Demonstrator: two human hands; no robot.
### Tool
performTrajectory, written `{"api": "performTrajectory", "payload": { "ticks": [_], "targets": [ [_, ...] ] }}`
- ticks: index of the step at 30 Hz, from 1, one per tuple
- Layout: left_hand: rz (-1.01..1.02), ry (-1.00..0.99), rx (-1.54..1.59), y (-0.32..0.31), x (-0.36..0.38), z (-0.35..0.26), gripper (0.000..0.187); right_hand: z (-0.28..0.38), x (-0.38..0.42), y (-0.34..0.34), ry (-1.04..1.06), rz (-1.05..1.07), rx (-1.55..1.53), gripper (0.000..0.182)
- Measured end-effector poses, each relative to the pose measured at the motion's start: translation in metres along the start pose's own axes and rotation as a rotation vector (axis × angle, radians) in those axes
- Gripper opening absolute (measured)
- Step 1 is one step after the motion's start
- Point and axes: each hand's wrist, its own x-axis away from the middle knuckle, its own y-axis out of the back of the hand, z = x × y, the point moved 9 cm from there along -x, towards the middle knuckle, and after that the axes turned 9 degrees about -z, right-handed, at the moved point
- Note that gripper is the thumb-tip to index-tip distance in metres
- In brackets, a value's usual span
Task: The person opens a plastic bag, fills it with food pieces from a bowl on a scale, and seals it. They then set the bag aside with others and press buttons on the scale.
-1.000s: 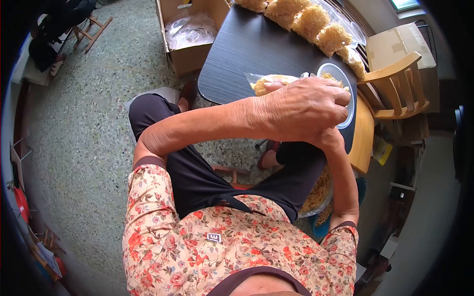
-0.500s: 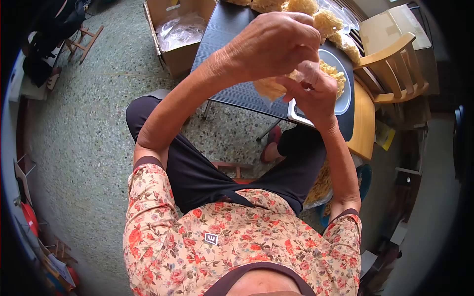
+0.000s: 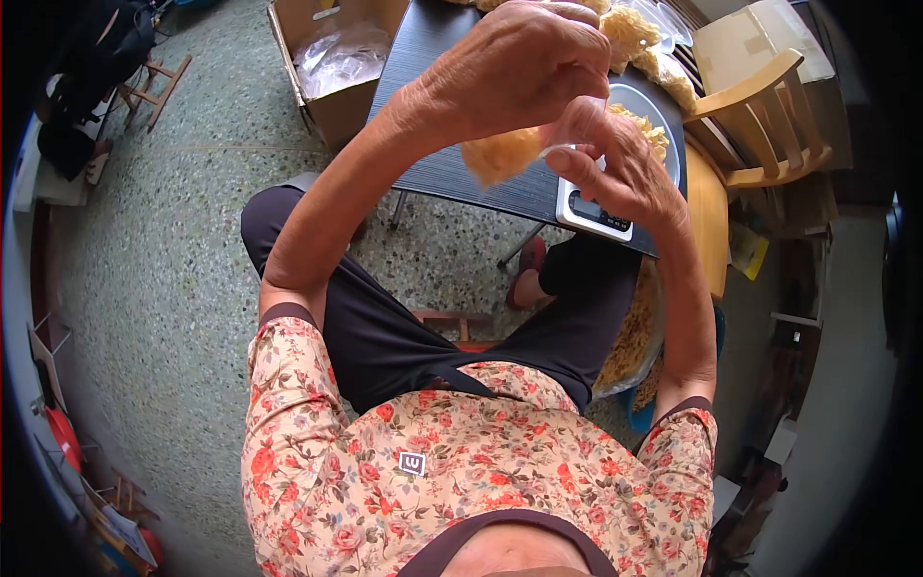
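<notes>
A clear plastic bag of pale yellow, flaky pieces (image 3: 502,156) hangs over the near edge of the dark table (image 3: 437,171). My left hand (image 3: 524,72) is closed high on the bag's gathered plastic, its fingertips partly hidden. Just to the right, my right hand (image 3: 620,165) has the bag's clear upper plastic between its bent fingers, with the thumb lower down. Behind that hand, a white scale (image 3: 594,221) with a dark display panel sits at the table edge. A pale bowl (image 3: 670,120) of similar yellow pieces (image 3: 646,130) stands beyond it.
Several filled bags (image 3: 630,37) line the table's far side. A cardboard box (image 3: 346,113) with clear plastic stands on the left. A wooden chair (image 3: 769,115) is at the right. Below the right arm lies a large bag of yellow pieces (image 3: 630,337) beside a blue tub (image 3: 642,415).
The filled bag has swung left. My right hand has turned and its thumb has moved away from the fingers. More of the scale shows, and the whole view has shifted slightly.
</notes>
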Motion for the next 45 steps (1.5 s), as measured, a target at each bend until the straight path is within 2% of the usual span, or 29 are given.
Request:
{"api": "performTrajectory", "payload": {
  "ticks": [4,6,7,8,10,15,18,22,24,26,28,30,34,36,37,42,45],
  "targets": [
    [0.093,0.09,-0.019,-0.005,0.005,0.005,0.01,-0.004,0.0,-0.006,0.089,0.002,0.044,0.049],
    [0.12,0.098,-0.009,-0.005,0.004,0.005,0.009,-0.009,0.002,-0.008,0.022,0.011,0.147,0.041],
    [0.158,0.09,-0.069,-0.003,0.005,0.009,0.01,-0.008,0.0,-0.011,0.055,-0.007,0.02,0.026],
    [0.194,0.08,-0.126,-0.002,0.003,0.011,0.012,-0.011,0.002,-0.009,0.039,-0.029,0.032,0.026],
    [0.257,0.087,-0.191,0.002,0.004,0.016,0.02,-0.03,0.007,-0.005,-0.193,-0.079,-0.362,0.014],
    [0.253,0.157,-0.193,0.003,0.009,0.027,0.022,-0.037,0.001,0.026,-0.103,-0.228,-0.31,0.025],
    [0.289,0.124,-0.221,0.002,0.01,0.03,0.018,-0.039,-0.004,0.031,-0.029,-0.193,-0.255,0.027],
    [0.34,0.121,-0.285,0.001,0.015,0.041,0.014,-0.046,-0.004,0.036,-0.022,-0.253,-0.233,0.026],
    [0.365,0.115,-0.305,-0.002,0.02,0.048,0.012,-0.047,-0.002,0.036,0.06,-0.308,-0.109,0.023],
    [0.363,0.123,-0.323,-0.004,0.018,0.042,0.012,-0.045,-0.002,0.034,0.096,-0.343,-0.116,0.018],
    [0.362,0.128,-0.341,-0.006,0.015,0.032,0.012,-0.032,0.002,0.039,0.237,-0.468,-0.028,0.016],
    [0.331,0.153,-0.309,-0.007,0.011,0.022,0.013,-0.031,0.003,0.038,0.177,-0.483,-0.036,0.015],
    [0.306,0.178,-0.204,-0.006,0.007,0.017,0.01,-0.018,0.007,0.044,0.204,-0.565,-0.045,0.012],
    [0.354,0.31,-0.166,-0.008,0.009,0.022,0.007,-0.011,0.011,0.043,0.301,-0.599,0.029,0.012],
    [0.324,0.358,-0.144,-0.009,0.01,0.023,0.007,-0.016,0.011,0.041,0.26,-0.592,0.011,0.011],
    [0.333,0.375,-0.142,-0.014,0.009,0.016,0.01,-0.02,0.019,0.045,0.284,-0.655,-0.006,0.013],
    [0.321,0.44,-0.091,-0.015,0.013,0.025,0.01,-0.034,0.017,0.03,0.191,-0.52,-0.049,0.017]
  ]
}}
